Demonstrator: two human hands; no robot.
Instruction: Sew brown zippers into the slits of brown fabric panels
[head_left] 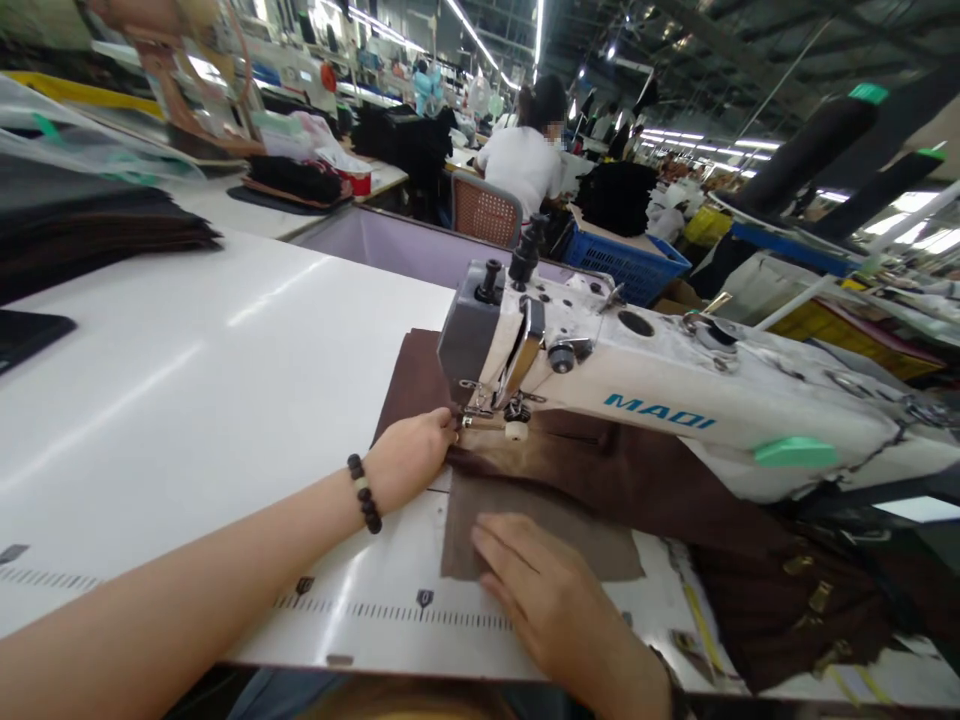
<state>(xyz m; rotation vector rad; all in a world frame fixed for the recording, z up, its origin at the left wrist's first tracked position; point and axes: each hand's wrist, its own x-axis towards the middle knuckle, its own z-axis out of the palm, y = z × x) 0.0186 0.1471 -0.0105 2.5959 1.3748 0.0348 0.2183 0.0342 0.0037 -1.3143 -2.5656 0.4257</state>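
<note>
A white sewing machine point(585, 360) lettered MAQI reaches in from the right over dark brown fabric point(637, 475). My left hand point(420, 440) is at the needle area, its fingers closed on the brown fabric's edge just left of the presser foot. The fingertips are partly hidden there. Below the machine arm, my right hand point(547, 590) lies flat with fingers stretched out on a lighter grey-brown fabric piece point(480, 535). That piece runs up under the darker fabric. Brown fabric with several metal zipper pulls point(820, 597) hangs to the right.
The white table point(187, 400) has a ruler scale along its front edge. A stack of dark fabric point(112, 235) lies at the left, near a dark flat object point(30, 335). Behind the machine are a blue crate point(619, 262), a chair point(486, 208) and a seated person in white.
</note>
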